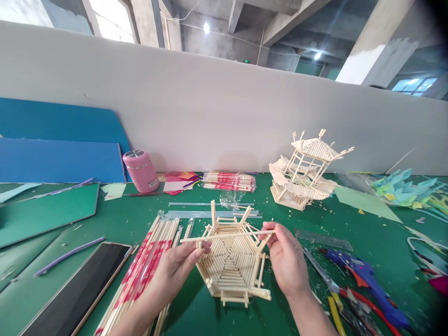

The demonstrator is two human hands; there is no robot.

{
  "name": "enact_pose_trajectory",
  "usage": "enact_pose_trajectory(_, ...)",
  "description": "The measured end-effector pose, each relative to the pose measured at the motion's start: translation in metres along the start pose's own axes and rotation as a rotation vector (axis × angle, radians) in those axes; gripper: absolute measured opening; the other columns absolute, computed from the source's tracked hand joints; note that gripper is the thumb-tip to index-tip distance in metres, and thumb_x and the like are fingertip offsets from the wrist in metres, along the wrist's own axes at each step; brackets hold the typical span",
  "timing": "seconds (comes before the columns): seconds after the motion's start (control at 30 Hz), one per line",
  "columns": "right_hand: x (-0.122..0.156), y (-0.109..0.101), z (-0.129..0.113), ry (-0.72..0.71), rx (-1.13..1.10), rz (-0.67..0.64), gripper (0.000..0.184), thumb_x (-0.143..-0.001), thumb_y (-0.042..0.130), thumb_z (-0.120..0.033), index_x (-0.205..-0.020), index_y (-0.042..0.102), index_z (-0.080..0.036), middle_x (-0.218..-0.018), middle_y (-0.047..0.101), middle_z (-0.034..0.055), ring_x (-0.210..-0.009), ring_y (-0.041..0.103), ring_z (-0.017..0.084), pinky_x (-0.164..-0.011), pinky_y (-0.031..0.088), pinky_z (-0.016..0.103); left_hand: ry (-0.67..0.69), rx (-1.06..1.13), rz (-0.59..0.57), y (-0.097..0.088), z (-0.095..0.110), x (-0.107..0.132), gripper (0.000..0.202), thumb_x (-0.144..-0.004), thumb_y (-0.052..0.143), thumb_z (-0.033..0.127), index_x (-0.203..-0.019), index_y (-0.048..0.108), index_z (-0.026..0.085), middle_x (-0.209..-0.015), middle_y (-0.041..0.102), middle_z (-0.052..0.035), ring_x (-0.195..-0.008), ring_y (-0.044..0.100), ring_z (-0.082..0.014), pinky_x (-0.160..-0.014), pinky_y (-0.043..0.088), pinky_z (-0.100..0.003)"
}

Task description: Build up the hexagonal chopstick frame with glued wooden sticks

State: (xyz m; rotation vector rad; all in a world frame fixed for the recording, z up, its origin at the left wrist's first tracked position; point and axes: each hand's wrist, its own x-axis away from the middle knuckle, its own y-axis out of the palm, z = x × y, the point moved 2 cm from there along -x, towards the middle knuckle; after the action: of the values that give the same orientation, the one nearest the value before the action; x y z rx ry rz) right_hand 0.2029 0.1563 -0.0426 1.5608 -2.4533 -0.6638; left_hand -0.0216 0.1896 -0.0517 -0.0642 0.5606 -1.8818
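A thin wooden stick lies level across the top of a hexagonal stick model, which has a slatted floor, upright posts and small side railings. My left hand is closed in a pinch at the stick's left part, with fingertips also at the model's left post. My right hand pinches the stick's right end between thumb and fingers, beside the right post. Whether the stick touches the posts I cannot tell. Left of the model lie bagged wooden sticks with red wrapping.
A finished stick pavilion stands at the back right. A blue glue gun, red-handled pliers and a clear ruler lie right. Left are a phone and a pink flask. Glue sticks lie behind the model.
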Motion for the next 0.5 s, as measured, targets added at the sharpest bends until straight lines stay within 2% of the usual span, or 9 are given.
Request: enact_pose_trajectory(0.5,0.0003,-0.0006,0.0008,-0.001,-0.015,-0.021,0.016,-0.079,0.055,-0.031,-0.078,0.067,-0.020,-0.078,0.065,0.0011,-0.063,0.058,0.012,-0.064,0.043,0.028,0.014,-0.015,-0.003,-0.0015,0.0032,0.0001,0.025,-0.083,0.043,0.027,-0.085,0.066,0.016,-0.091,0.070,-0.0069,-0.088,0.063,-0.0196,-0.076,0.050,-0.026)
